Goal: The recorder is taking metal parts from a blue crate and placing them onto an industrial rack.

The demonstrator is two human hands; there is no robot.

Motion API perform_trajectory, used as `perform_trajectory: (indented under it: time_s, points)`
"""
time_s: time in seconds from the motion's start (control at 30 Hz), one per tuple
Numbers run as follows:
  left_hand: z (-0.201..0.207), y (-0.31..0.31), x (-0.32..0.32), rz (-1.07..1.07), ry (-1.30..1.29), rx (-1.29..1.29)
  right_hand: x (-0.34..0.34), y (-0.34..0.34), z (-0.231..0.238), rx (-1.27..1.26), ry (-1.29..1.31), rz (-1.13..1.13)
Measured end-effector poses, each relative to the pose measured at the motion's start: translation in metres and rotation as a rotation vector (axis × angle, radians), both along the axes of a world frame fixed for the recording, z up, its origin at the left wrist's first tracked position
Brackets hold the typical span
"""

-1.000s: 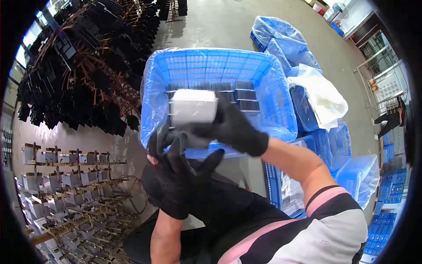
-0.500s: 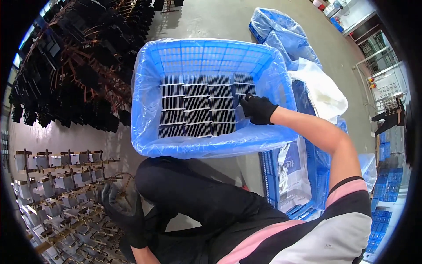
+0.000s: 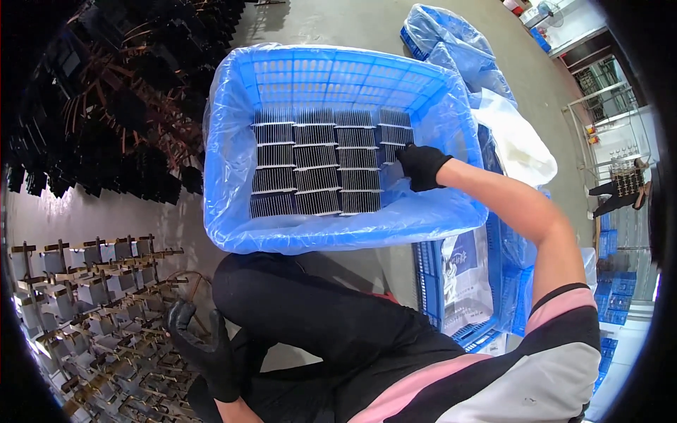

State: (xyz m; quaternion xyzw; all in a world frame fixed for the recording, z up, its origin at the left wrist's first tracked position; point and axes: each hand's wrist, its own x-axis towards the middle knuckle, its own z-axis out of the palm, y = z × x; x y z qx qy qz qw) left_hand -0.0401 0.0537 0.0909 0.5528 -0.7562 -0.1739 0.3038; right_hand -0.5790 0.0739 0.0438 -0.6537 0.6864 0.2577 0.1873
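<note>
My right hand [image 3: 423,167], in a black glove, reaches into a blue crate [image 3: 338,56] lined with clear plastic. Its curled fingertips touch the near end of the short right-hand column of thin dark plates [image 3: 395,127]; whatever they pinch is hidden. Longer columns of such plates [image 3: 316,156], standing on edge in rows with pale strips between them, fill the crate's left and middle. My left hand [image 3: 204,345], also black-gloved, hovers low on the left by my knee. Its thumb and fingers are apart, with nothing between them.
Racks of hanging grey plates [image 3: 92,282] stand close by my left hand. Dark parts hang on a rack [image 3: 113,106] at the upper left. Blue crates [image 3: 458,282] and plastic-lined baskets [image 3: 451,42] line the right. Another person [image 3: 620,187] stands at the far right.
The crate appears slightly higher and larger in view. My right hand stays at the short column, its fingers curled. My left hand has shifted little and its fingers have opened slightly.
</note>
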Motion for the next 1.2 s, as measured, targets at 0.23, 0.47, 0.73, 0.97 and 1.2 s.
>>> perform_trajectory:
  time_s: [0.23, 0.47, 0.73, 0.97, 1.2]
  points:
    - [0.001, 0.000, -0.004, 0.051, 0.064, 0.108, 0.007, 0.005, -0.016, -0.086, 0.039, 0.028]
    - [-0.006, 0.000, 0.001, 0.058, 0.087, 0.130, 0.006, 0.004, -0.023, -0.142, 0.053, 0.083]
    - [0.006, 0.002, -0.003, 0.120, 0.024, 0.178, 0.016, -0.001, 0.007, 0.463, -0.140, -0.068]
    - [-0.001, -0.002, -0.003, 0.017, 0.007, 0.100, -0.022, 0.044, -0.108, 0.641, -0.441, 0.161]
    - [-0.011, 0.005, 0.015, 0.027, -0.193, 0.168, -0.053, 0.070, -0.124, 0.517, -0.357, 0.454]
